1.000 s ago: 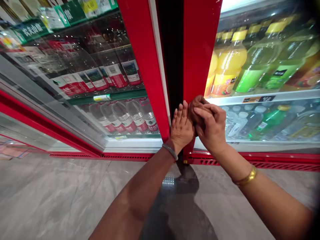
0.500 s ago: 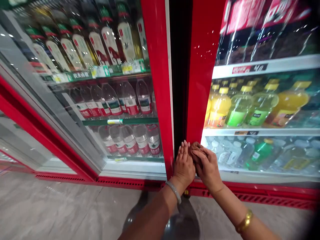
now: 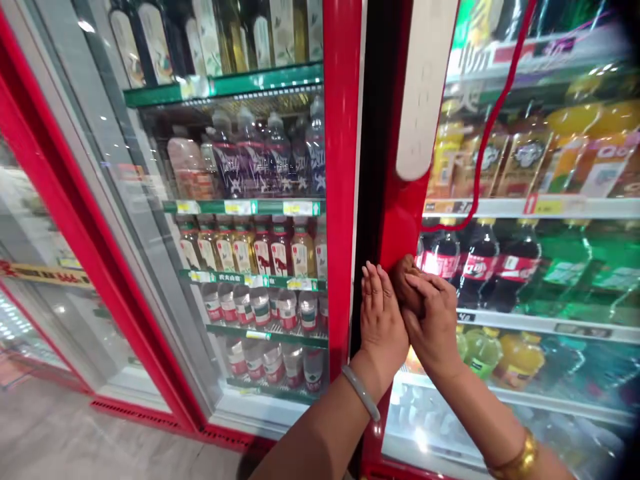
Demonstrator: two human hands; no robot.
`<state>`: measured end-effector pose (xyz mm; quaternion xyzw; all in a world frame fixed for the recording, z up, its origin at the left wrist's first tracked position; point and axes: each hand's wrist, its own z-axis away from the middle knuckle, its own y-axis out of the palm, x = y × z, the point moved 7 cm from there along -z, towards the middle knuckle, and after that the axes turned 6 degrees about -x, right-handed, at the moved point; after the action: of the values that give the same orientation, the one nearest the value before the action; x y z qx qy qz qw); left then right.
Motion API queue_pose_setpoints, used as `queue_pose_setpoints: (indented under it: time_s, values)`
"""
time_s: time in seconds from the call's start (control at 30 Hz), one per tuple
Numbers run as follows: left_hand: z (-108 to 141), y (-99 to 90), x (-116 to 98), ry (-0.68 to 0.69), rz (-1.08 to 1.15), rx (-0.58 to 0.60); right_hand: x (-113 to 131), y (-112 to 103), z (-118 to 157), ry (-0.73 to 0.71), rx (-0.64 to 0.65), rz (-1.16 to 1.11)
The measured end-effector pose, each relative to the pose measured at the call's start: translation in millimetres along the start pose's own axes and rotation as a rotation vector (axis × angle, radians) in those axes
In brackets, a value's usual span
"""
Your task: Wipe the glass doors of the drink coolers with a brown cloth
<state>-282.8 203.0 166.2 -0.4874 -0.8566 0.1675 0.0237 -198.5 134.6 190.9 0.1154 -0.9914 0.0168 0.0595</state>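
My left hand (image 3: 383,320) has its fingers stretched out side by side over the dark gap and red frame (image 3: 397,220) between two drinks coolers; a grey bangle is on its wrist. Its inner edge lies against a crumpled brown item (image 3: 407,283), perhaps a cloth. My right hand (image 3: 434,323), below a gold bracelet, has its fingers curled round that brown item from the right. The two hands touch. Part of the brown item is hidden under my right fingers.
At the left is a glass-fronted cooler with a red frame (image 3: 344,167) and shelves of bottles (image 3: 273,250). The right cooler holds more bottles (image 3: 475,263). A red cord (image 3: 490,127) hangs across it, beside a white handle panel (image 3: 425,87). Grey floor (image 3: 40,427) shows lower left.
The view has tilted up, bringing higher shelves, the white panel and the red cord into sight. Both hands and the brown item sit higher against the red frame.
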Motion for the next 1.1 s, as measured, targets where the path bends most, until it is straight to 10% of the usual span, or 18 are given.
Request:
queue_pose_setpoints:
  time_s: [0.23, 0.4, 0.53, 0.7, 1.1]
  values:
    - [-97, -42.5, -15, -0.110, 0.050, 0.013, 19, -16, -109, 0.093, -0.131, -0.095]
    - [-174, -76.3, -21, -0.231, 0.321, 0.098, 17, -18, -194, 0.547, -0.210, -0.285]
    - [-223, -87.6, -25, -0.374, 0.482, 0.290, 8, 1, -244, 0.832, 0.007, -0.427]
    - [-249, -102.5, -36, -0.594, 0.390, 0.404, 2, 17, -265, 1.032, 0.267, -0.536]
    - [-268, -123.1, -44, -0.703, 0.321, 0.491, 11, 13, -271, 1.053, 0.363, -0.506]
